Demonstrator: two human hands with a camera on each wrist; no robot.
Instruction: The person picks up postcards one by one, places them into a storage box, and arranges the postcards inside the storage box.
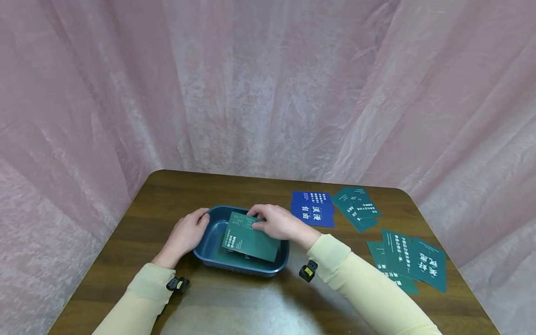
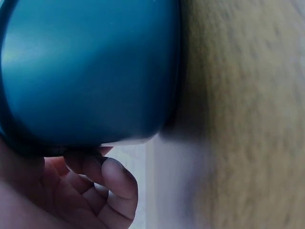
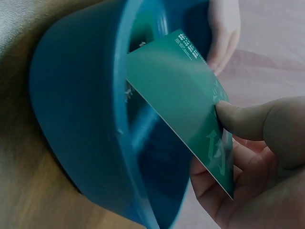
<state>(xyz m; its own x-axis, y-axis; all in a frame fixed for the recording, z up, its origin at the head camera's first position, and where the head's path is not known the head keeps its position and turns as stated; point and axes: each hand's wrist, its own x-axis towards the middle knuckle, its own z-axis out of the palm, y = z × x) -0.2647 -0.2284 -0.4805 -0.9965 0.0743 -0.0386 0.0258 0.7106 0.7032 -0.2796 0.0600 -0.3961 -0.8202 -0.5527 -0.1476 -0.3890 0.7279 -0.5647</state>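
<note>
A pink curtain (image 1: 268,93) is hanging behind everything, and the brown table (image 1: 167,200) is stretching out below it. Left of the table's middle, a blue tub (image 1: 209,241) is sitting, long side facing the person. By the right edge, a spread of green cards (image 1: 399,260) is lying; nearer the far right corner, a green fan (image 1: 356,204) is resting, with blue cards (image 1: 311,209) just beside it, close to the far edge. The left hand (image 1: 188,235) is gripping the tub's left rim. And the right hand (image 1: 276,222) is pinching a green card (image 1: 249,239) between thumb and fingers! That card is slanting above the tub, long axis running roughly with the tub's own, reaching leftward and personward from the nearer right hand, while another card (image 1: 220,253) is lying beneath it, inside.
</note>
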